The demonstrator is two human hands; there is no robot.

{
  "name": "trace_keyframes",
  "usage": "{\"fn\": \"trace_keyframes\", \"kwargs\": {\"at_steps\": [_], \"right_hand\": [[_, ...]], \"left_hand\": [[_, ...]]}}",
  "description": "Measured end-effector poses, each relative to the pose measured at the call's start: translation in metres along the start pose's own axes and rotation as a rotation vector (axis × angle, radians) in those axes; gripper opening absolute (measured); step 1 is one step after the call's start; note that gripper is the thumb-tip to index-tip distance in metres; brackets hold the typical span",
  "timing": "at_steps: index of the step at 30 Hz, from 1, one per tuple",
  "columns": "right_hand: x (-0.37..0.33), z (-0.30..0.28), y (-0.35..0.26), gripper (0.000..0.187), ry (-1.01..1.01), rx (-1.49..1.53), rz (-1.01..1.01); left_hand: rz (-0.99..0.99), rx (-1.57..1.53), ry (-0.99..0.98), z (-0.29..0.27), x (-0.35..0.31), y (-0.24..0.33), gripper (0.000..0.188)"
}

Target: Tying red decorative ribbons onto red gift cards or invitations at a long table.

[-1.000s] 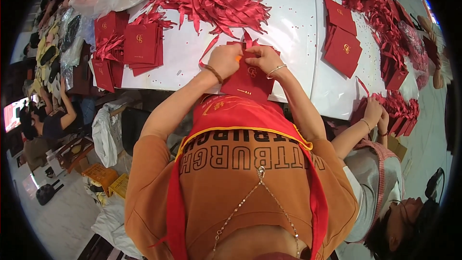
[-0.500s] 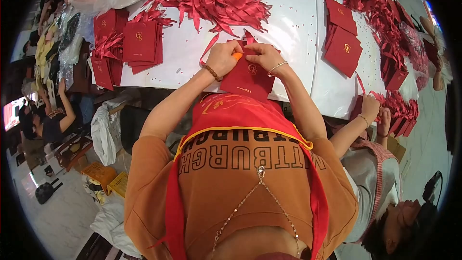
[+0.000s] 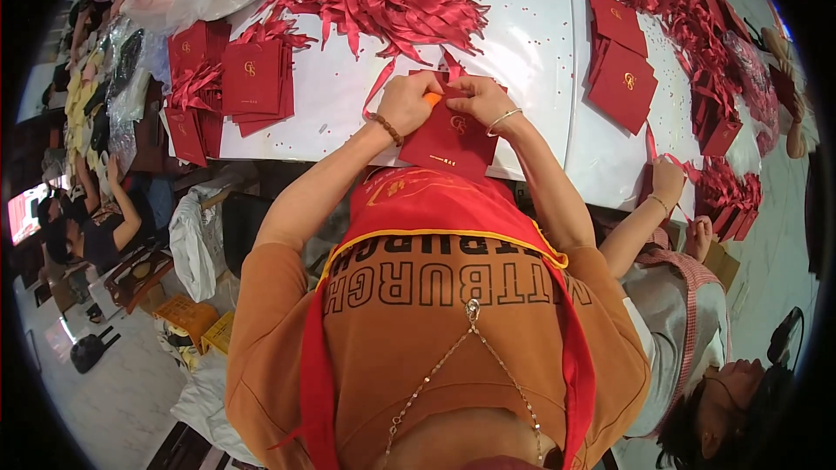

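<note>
At the near edge of the surface (image 3: pixel 531 61), our red paper bag (image 3: pixel 444 146) lies flat, likely for support as we work near its ribbon (image 3: pixel 450 63). Our left hand (image 3: pixel 407 104) encloses a small orange object (image 3: pixel 432 98), kind unclear; our right hand (image 3: pixel 486 104) pinches the bag's top, apparently steadying it.

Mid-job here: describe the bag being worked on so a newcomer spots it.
Find the white table, then its near edge, just beyond the red apron. There is a red bag, with the left hand and right hand at its upper part. That sets it apart from the left stack and right stack, which no hand touches.
</note>
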State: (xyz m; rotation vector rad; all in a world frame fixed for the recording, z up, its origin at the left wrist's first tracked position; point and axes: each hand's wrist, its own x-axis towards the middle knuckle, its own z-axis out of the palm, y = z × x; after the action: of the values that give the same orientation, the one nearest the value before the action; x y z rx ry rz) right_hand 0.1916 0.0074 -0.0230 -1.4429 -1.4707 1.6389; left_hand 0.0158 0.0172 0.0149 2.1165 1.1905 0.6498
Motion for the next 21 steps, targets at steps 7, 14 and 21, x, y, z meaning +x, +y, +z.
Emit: {"fn": "trace_keyframes", "kwargs": {"at_steps": [7, 14, 21], "right_hand": [[-0.005, 0.006, -0.012, 0.024, 0.078, -0.182, -0.034], [-0.006, 0.007, -0.014, 0.031, 0.065, -0.291, -0.048], [-0.010, 0.000, -0.024, 0.031, 0.069, -0.083, 0.025]], "left_hand": [[-0.038, 0.033, -0.038, -0.001, 0.001, 0.001, 0.008], [0.266, 0.458, -0.017, 0.000, -0.002, 0.011, 0.008], [-0.347, -0.262, 0.083, -0.017, -0.007, -0.016, 0.012]]}}
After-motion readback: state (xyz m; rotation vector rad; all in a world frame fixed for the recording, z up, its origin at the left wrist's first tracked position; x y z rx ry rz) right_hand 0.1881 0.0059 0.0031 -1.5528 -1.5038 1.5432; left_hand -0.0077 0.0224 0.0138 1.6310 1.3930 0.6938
